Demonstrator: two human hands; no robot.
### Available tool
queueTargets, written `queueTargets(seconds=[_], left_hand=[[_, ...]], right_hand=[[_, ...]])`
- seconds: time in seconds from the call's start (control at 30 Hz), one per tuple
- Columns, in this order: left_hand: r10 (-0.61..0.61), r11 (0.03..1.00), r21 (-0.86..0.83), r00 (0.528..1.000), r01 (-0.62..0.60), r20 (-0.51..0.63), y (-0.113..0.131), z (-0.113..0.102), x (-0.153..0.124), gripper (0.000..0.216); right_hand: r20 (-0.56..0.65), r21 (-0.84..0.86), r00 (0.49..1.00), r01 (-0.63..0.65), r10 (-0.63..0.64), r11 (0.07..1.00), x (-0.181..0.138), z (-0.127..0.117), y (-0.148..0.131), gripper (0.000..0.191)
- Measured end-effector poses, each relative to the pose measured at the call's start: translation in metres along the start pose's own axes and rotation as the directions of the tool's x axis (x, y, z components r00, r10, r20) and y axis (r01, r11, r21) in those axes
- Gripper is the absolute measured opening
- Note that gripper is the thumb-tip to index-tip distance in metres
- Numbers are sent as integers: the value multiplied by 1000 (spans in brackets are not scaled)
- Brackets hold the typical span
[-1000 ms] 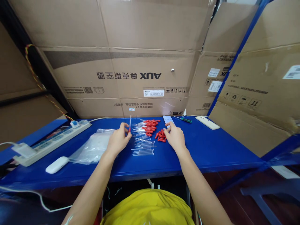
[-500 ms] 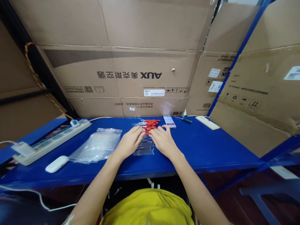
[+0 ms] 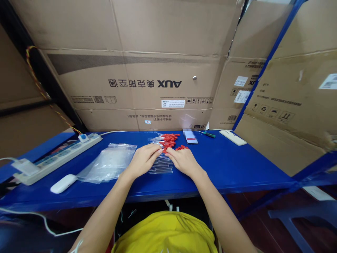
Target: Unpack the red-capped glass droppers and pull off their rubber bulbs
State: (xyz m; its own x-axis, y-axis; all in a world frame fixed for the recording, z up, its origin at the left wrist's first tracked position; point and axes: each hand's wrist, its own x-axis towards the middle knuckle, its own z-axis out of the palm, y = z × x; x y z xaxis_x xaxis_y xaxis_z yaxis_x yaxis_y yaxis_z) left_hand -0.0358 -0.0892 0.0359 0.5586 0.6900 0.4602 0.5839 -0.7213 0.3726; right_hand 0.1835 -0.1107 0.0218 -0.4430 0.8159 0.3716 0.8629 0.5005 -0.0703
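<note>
My left hand (image 3: 147,157) and my right hand (image 3: 183,160) meet over the blue table, fingertips pinched close together. A small red cap (image 3: 164,150) shows between them, at the right fingertips. What the left fingers hold is hidden. Just beyond lie rows of thin clear tubes with red ends (image 3: 168,138). Loose red caps (image 3: 181,147) sit behind my right hand, partly covered by it. Below the fingers, several thin clear tubes (image 3: 161,166) without red ends lie side by side.
Clear zip bags (image 3: 112,163) are stacked at the left, near a white device (image 3: 63,183) and a power strip (image 3: 68,154). Behind are a phone (image 3: 190,137), a green screwdriver (image 3: 209,134) and a cream power bank or phone (image 3: 233,137). Cardboard (image 3: 147,70) walls the table's back.
My right hand's fingers have curled in and lowered, uncovering the loose red caps behind it. My left hand stays almost in place.
</note>
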Motion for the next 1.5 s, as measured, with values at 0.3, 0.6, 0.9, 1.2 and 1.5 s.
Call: queueTargets(seconds=[0.3, 0.6, 0.9, 1.2, 1.5], left_hand=[[-161, 985, -83, 981, 153, -106, 6, 7, 5, 41], [-505, 855, -485, 515, 186, -693, -66, -58, -16, 37], [-433, 867, -416, 825, 272, -363, -14, -21, 8, 32], [-423, 876, -383, 848, 293, -320, -29, -8, 9, 33], [-385, 902, -329, 865, 280, -320, -30, -2, 8, 27]], right_hand=[[-31, 43, 999, -18, 20, 999, 2, 4, -2, 34], [-113, -9, 932, -347, 343, 938, -13, -5, 51, 35], [-219, 140, 971, -66, 96, 988, -4, -9, 22, 33], [-137, 641, 975, -45, 173, 766, 5, 5, -9, 11], [-70, 382, 994, -48, 80, 923, 5, 22, -12, 11]])
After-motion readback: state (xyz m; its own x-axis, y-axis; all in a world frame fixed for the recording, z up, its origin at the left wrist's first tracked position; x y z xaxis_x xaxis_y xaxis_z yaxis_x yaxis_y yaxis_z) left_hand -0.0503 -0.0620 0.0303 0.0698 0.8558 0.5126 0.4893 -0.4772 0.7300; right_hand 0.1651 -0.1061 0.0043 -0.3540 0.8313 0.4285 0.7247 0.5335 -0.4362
